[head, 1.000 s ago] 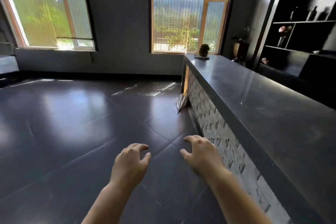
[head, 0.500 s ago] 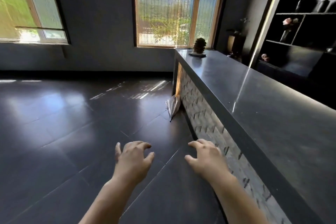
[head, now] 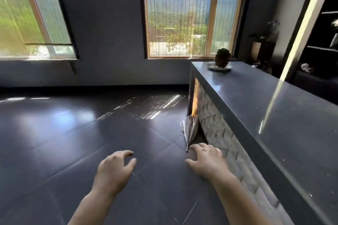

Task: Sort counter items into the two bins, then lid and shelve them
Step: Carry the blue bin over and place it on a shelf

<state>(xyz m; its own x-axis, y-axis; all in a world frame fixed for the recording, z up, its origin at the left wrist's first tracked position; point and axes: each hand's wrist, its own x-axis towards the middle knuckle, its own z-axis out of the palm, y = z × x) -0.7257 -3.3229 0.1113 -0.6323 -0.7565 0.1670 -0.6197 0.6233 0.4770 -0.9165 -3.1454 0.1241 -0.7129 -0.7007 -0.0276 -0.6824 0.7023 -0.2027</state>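
Both hands are hanging empty and apart; the right hand is nearer the counter, left hand farther.

home – bar counter | display shelves | windows

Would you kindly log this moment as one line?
left hand: empty | right hand: empty | counter: plant on dish | bins: not visible

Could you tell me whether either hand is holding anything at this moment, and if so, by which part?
Nothing is held: the left hand and right hand both hang loosely curled above the floor.
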